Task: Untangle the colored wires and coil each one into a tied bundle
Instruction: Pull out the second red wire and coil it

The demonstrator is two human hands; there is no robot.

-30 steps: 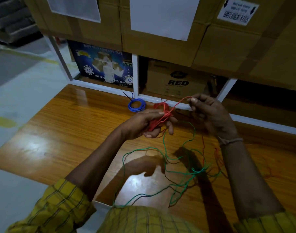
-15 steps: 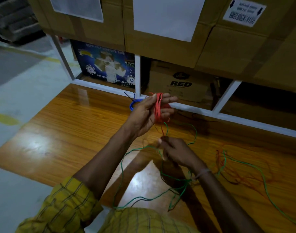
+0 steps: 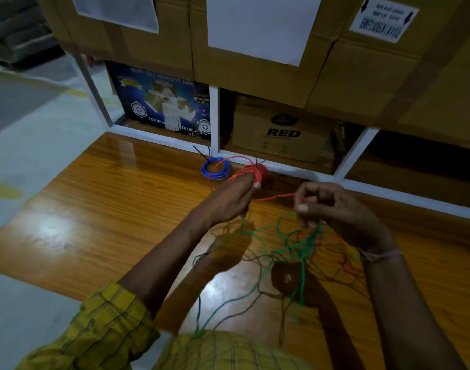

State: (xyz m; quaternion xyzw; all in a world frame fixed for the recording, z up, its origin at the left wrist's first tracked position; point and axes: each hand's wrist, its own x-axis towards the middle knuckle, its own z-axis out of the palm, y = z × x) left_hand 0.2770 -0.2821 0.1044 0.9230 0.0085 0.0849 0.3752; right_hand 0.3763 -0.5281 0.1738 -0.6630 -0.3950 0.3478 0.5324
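My left hand [image 3: 232, 197] is held out over the wooden table [image 3: 108, 209] with a coil of red wire [image 3: 251, 172] wound around its fingers. A free length of the red wire runs from the coil to my right hand [image 3: 332, 209], which pinches it between thumb and fingers. Below both hands a loose green wire [image 3: 303, 263] lies tangled on the table, mixed with thin red strands. A tied blue wire bundle [image 3: 215, 169] rests at the table's far edge, just beyond my left hand.
A white shelf frame [image 3: 215, 118] stands right behind the table, holding a blue tape box [image 3: 161, 102] and a cardboard box marked RED [image 3: 281, 129]. Large cardboard cartons [image 3: 255, 49] sit stacked above. Grey floor lies to the left.
My right hand has come up from the green tangle to the red strand beside the coil. My left hand has turned palm down with the coil on it.
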